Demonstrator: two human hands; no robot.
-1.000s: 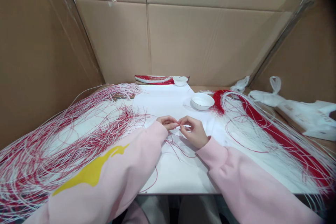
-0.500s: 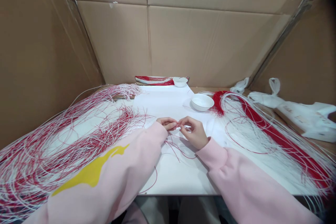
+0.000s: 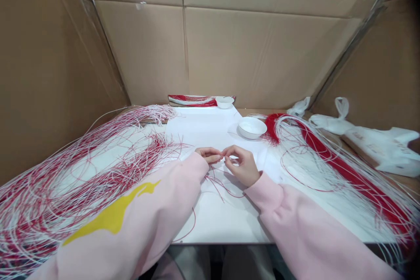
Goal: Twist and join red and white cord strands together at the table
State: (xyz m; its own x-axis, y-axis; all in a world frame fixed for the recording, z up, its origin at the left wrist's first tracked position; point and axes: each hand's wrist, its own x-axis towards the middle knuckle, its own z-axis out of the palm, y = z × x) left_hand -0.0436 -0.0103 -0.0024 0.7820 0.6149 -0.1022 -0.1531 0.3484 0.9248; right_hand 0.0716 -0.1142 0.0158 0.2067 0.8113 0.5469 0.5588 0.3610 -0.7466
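My left hand point(image 3: 208, 154) and my right hand point(image 3: 241, 164) meet fingertip to fingertip over the white sheet point(image 3: 210, 129) in the middle of the table. Both pinch thin red string point(image 3: 219, 183), whose loose loops trail toward me below the hands. Pink sleeves cover both arms. A big spread of red and white strings point(image 3: 82, 170) lies to the left. A bundle of red and white strings point(image 3: 341, 170) lies to the right. A white bowl point(image 3: 252, 127) stands just beyond my right hand.
Cardboard walls close in the table on the left, back and right. A smaller white dish point(image 3: 225, 102) and a flat bundle of strings point(image 3: 192, 100) rest at the back edge. White plastic bags point(image 3: 370, 140) lie at the far right.
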